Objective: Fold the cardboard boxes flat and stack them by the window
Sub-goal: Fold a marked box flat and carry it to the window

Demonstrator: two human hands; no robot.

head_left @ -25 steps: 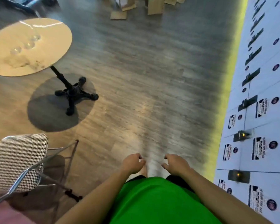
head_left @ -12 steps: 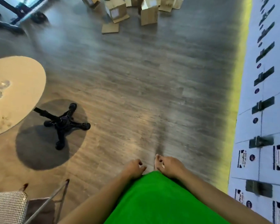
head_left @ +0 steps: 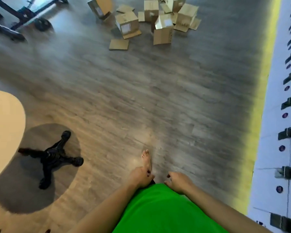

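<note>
Several brown cardboard boxes (head_left: pixel 163 31) lie scattered on the wooden floor at the top middle, some standing open, with one flat piece (head_left: pixel 119 44) lying nearest to me. My left hand (head_left: pixel 141 178) and my right hand (head_left: pixel 178 181) hang low in front of my green shirt, fingers loosely curled, holding nothing. Both hands are far from the boxes. A bare foot (head_left: pixel 146 159) steps forward just above my left hand.
A round beige table (head_left: pixel 3 125) with a black star base (head_left: pixel 50 157) stands at the left. A dark wheeled frame (head_left: pixel 23 15) is at the top left. A white wall of stacked cartons (head_left: pixel 286 132) with a yellow floor edge (head_left: pixel 259 115) runs down the right.
The view has advanced across the floor: the boxes are nearer and more of them show, the table has slid left, and the chair has dropped out of sight. Both hands stay low and hold nothing.
</note>
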